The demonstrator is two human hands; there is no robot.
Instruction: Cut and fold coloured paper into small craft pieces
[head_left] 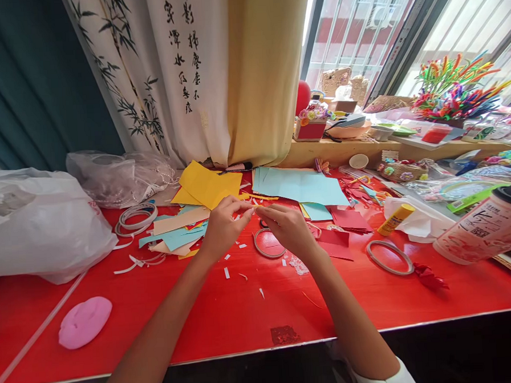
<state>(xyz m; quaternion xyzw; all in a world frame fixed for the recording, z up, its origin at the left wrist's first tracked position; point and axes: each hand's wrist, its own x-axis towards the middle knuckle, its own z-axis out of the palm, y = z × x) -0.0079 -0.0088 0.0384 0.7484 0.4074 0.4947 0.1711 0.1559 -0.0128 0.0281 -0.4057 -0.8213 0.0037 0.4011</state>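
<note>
My left hand [223,226] and my right hand [289,228] meet fingertip to fingertip over the middle of the red table. Both are closed in a pinch on something tiny and pale between the fingertips, too small to name. Just behind the fingers lies a narrow yellow paper strip [262,197]. Below my right fingers a pale hoop [269,255] rests on the table, partly hidden by that hand. Small white paper scraps [226,273] are scattered nearby. Yellow paper sheets [212,185] lie behind my left hand, light blue sheets [300,184] behind my right.
On the left are a white plastic bag [38,226], rolls of pale tape [136,219] and a pink lump [86,322]. To the right lie red paper [335,244], a glue stick [396,219], another hoop [390,257] and a tilted paper cup [486,228]. Colourful pipe cleaners [454,95] crowd the windowsill.
</note>
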